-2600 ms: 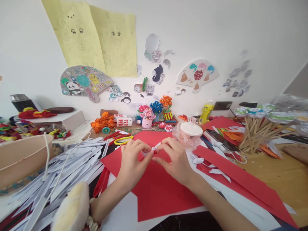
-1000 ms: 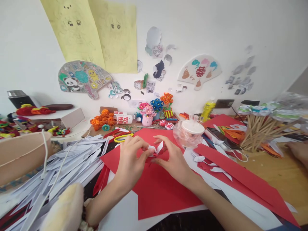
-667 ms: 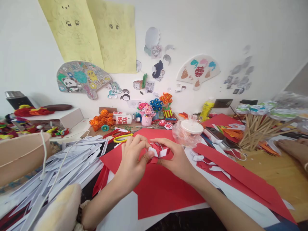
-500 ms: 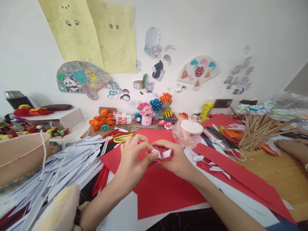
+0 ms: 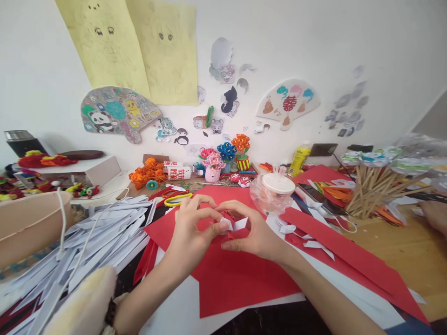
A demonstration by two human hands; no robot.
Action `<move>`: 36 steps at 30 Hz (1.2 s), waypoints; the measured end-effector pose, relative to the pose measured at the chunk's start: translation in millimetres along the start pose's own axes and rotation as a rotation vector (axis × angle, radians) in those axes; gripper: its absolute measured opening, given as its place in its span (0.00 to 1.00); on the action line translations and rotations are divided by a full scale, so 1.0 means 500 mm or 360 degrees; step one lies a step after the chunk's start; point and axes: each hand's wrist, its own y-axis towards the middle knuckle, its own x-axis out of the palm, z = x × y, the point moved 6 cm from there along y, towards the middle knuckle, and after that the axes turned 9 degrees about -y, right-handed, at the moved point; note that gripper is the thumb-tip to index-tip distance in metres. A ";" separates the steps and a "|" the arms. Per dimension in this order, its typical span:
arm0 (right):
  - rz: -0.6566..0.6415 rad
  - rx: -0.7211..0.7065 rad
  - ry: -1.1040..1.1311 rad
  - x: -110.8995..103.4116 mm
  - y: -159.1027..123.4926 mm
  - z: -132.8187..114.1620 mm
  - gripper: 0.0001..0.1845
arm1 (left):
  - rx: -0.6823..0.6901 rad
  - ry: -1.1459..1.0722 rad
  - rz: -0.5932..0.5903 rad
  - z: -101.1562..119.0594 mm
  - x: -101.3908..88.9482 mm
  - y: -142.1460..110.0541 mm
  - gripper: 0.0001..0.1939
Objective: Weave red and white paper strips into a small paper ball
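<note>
Both hands meet over a large red paper sheet point(image 5: 240, 279) at the middle of the table. Between them is a small red-and-white folded paper piece point(image 5: 240, 224), with white pointed flaps facing me. My left hand point(image 5: 195, 228) pinches its left side between thumb and fingers. My right hand point(image 5: 256, 230) curls round the right side, its thumb below and its fingers behind the piece. The fingertips at the back are partly hidden by the paper.
Folded white paper strips point(image 5: 115, 237) lie heaped at left beside a beige basket point(image 5: 31, 228). Yellow-handled scissors point(image 5: 178, 199) lie behind my left hand. A lidded white cup point(image 5: 278, 184) stands at back right, near bundled sticks point(image 5: 370, 195). Another person's hand point(image 5: 436, 215) rests at far right.
My right thumb has shifted left under the folded paper piece, and the red part hanging below it is no longer seen. The other person's hand has moved right.
</note>
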 end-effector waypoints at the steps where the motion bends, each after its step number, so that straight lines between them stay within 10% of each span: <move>1: -0.0049 0.0037 0.0015 0.003 -0.001 0.002 0.31 | 0.0018 0.0044 -0.0017 0.001 -0.001 0.001 0.07; 12: -0.0369 0.0365 0.0751 -0.026 -0.002 0.036 0.52 | 0.0379 -0.0003 -0.0079 0.025 -0.014 -0.005 0.07; 20: -0.0597 0.0417 0.0949 0.023 -0.008 0.048 0.28 | 0.0488 -0.0033 -0.0160 0.038 -0.009 -0.013 0.09; 36: -0.0647 0.0686 0.0920 0.026 -0.029 0.076 0.15 | 0.0024 -0.0024 -0.0271 0.020 0.020 -0.006 0.13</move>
